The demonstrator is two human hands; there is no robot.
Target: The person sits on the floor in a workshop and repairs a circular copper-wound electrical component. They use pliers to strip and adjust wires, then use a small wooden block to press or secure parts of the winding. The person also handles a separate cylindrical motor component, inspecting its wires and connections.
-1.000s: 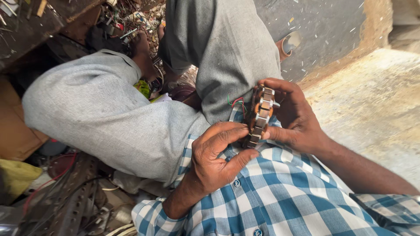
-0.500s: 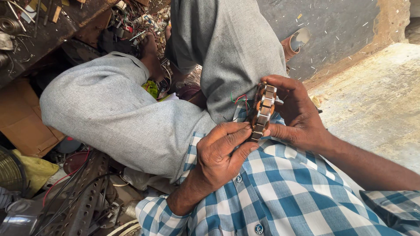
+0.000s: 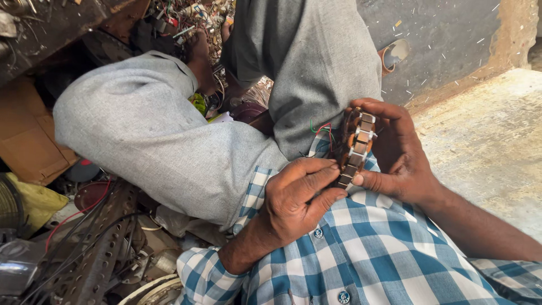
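My right hand (image 3: 395, 149) grips a round motor stator (image 3: 355, 146) with copper windings and metal teeth, held upright on edge above my lap. Thin red and green wires (image 3: 322, 129) trail from its left side. My left hand (image 3: 296, 197) presses its fingertips against the stator's lower edge. Both forearms come up over my blue-and-white checked shirt (image 3: 361, 254). My knees in grey trousers (image 3: 169, 141) are drawn up just behind the hands.
A perforated metal bar (image 3: 104, 248) and tangled cables lie at lower left beside a yellow cloth (image 3: 34, 200). Scrap parts and wires (image 3: 186, 17) pile up at top centre. A concrete floor (image 3: 485, 147) and grey wall (image 3: 446, 39) stand to the right.
The view has shifted slightly. My left fingers have slid closer along the stator's lower edge; my right hand keeps its hold.
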